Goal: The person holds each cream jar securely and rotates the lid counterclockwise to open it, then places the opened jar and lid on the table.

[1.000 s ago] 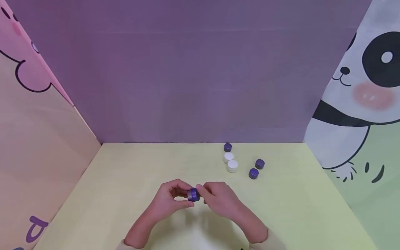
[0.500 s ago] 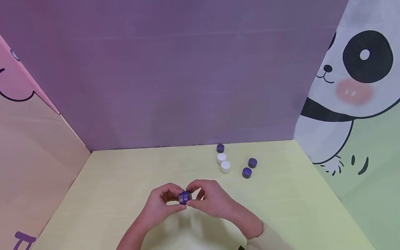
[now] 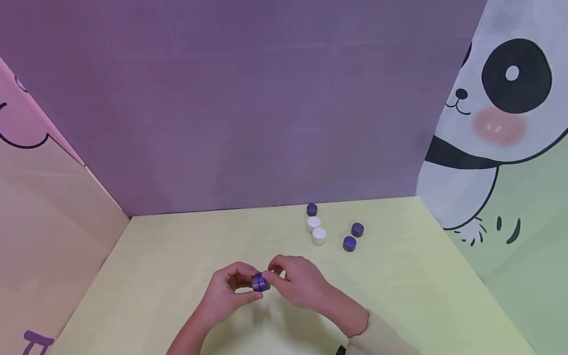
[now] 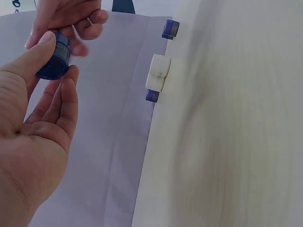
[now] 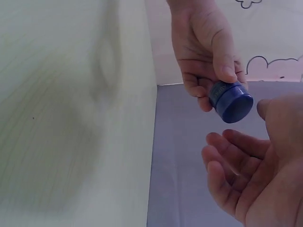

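Note:
My left hand (image 3: 225, 296) holds a small purple-blue jar (image 3: 258, 282) above the table, its thumb and fingers on the jar's sides. In the left wrist view pale lettering runs round the jar (image 4: 56, 66). The smooth lid (image 5: 235, 108) faces my right hand in the right wrist view. My right hand (image 3: 303, 287) is beside the lid end, its thumb overlapping the jar in the head view. From the right wrist, that hand (image 5: 277, 170) shows its fingers loosely bent and spread, with a gap between them and the lid.
Two white jars or caps (image 3: 318, 236) stand touching near the back of the pale yellow table (image 3: 177, 266), with a purple one (image 3: 312, 210) behind them. Two more purple ones, the nearer (image 3: 349, 244) and the farther (image 3: 357, 230), are to their right. A purple wall (image 3: 266, 123) rises behind.
My right fingers, at the lid half a second ago, have come away from it and spread. The left hand keeps its hold on the jar. The head view has shifted slightly.

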The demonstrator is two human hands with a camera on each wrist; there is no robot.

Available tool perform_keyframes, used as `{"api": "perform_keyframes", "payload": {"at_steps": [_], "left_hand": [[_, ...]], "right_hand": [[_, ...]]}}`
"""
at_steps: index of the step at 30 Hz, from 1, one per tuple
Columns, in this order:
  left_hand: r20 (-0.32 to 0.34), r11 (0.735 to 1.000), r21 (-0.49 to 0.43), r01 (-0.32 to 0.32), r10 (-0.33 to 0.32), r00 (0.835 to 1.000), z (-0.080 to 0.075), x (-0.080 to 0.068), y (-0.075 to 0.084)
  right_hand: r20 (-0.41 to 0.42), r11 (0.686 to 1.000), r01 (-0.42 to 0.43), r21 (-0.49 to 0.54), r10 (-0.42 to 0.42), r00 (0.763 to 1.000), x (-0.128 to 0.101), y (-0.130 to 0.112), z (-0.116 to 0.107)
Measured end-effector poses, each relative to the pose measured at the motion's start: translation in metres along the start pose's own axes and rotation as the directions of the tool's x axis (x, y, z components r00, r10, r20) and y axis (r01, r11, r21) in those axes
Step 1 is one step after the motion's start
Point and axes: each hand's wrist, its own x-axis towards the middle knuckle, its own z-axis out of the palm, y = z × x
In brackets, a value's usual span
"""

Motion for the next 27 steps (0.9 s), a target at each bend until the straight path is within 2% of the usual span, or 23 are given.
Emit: {"api": "perform_keyframes", "payload": {"at_steps": [4,8,12,20,23,27], "left_hand": [[-0.010,1.000,0.003,0.016,-0.016,1.000,-0.0001,-0.0031,-0.0012],[-0.004,1.000,-0.016,0.009,-0.010,1.000,-0.0011,-0.0033,-0.0039],[-0.001,1.000,-0.031,0.002,-0.002,1.000,-0.0024,-0.0024,-0.0060],[-0.001,1.000,-0.011,0.009,-0.009,1.000,-0.0002,0.0023,-0.0044],[0.002,1.000,-0.006,0.006,-0.006,1.000,-0.0002,0.0020,-0.0032],[0.001,1.000,0.011,0.023,-0.023,1.000,-0.0002,0.0000,-0.0030]], "right_hand": [[0.019,0.997,-0.010,-0.076,0.012,1.000,0.0017,-0.0001,0.0037],[0.031,0.999,-0.016,-0.035,0.017,0.999,0.0029,-0.0001,0.0036],[0.032,1.000,0.017,0.016,-0.018,0.999,0.0043,0.0022,0.0030],[-0.007,0.994,0.056,0.091,-0.056,0.998,0.0043,0.0074,-0.0021],[-0.007,0.997,0.035,0.068,-0.034,0.999,0.0037,0.0064,-0.0008],[-0.024,0.999,0.009,-0.047,-0.010,1.000,0.0028,0.0060,0.0039]]}}
